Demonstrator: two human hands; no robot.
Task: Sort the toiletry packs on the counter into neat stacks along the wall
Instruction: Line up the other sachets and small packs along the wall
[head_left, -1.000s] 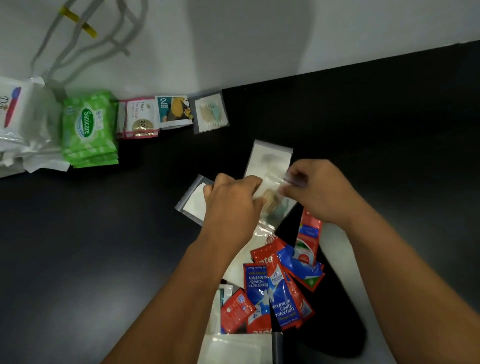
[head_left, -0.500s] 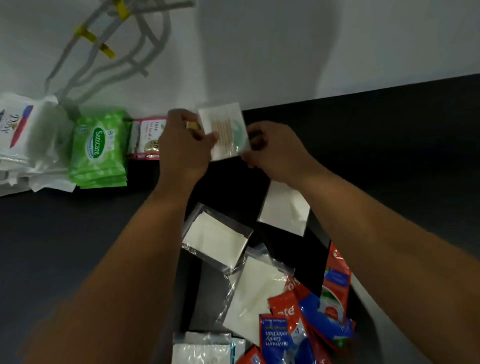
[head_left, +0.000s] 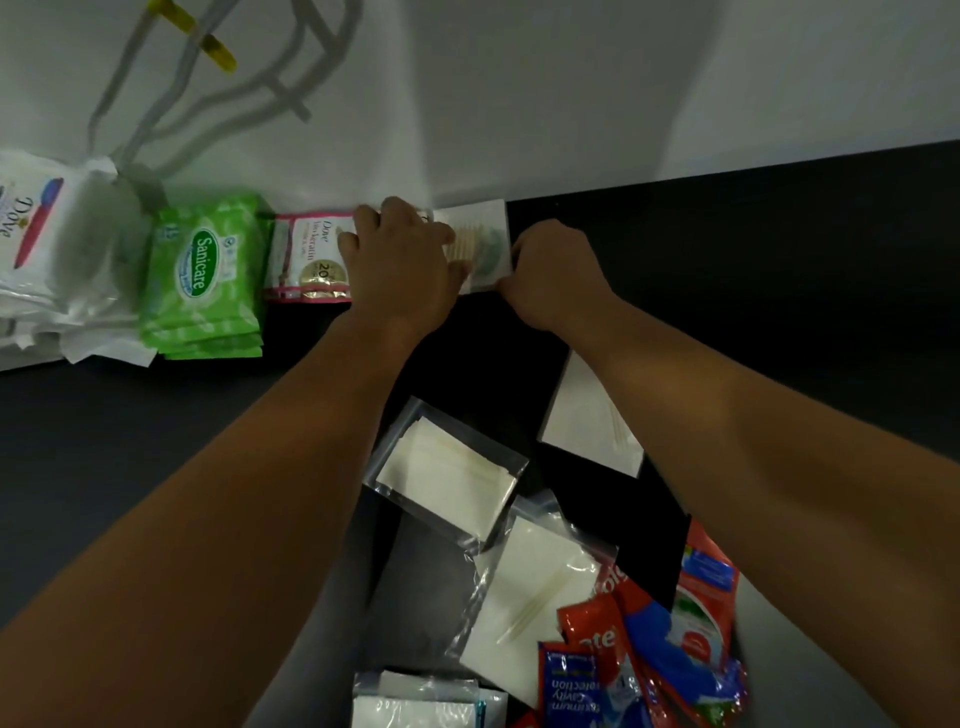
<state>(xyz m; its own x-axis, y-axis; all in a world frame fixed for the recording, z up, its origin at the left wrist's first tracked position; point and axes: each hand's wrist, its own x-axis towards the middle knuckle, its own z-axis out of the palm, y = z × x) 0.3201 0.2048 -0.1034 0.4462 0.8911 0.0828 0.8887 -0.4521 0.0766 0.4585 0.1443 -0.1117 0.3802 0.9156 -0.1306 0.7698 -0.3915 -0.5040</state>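
A clear swab pack (head_left: 483, 244) lies flat against the wall at the right end of the row. My left hand (head_left: 400, 265) holds its left side, thumb on top and fingers curled past its edge. My right hand (head_left: 550, 275) pinches its right edge. To the left along the wall stand pink Dove sachets (head_left: 311, 254), a stack of green Sanicare wipes (head_left: 202, 275) and white Dove packs (head_left: 47, 234). Loose on the black counter (head_left: 779, 260) near me lie clear pad packs (head_left: 447, 467), (head_left: 535, 597), a white pack (head_left: 587, 421) and red-and-blue toothpaste sachets (head_left: 665, 639).
Grey cables with yellow tags (head_left: 208, 78) hang on the white wall above the row. Another clear pack (head_left: 415, 701) shows at the bottom edge. My left hand hides whatever lies between the Dove sachets and the swab pack.
Both hands lifted the swab pack from the loose pile, carried it away from me to the wall, and have set it down at the right end of the row.
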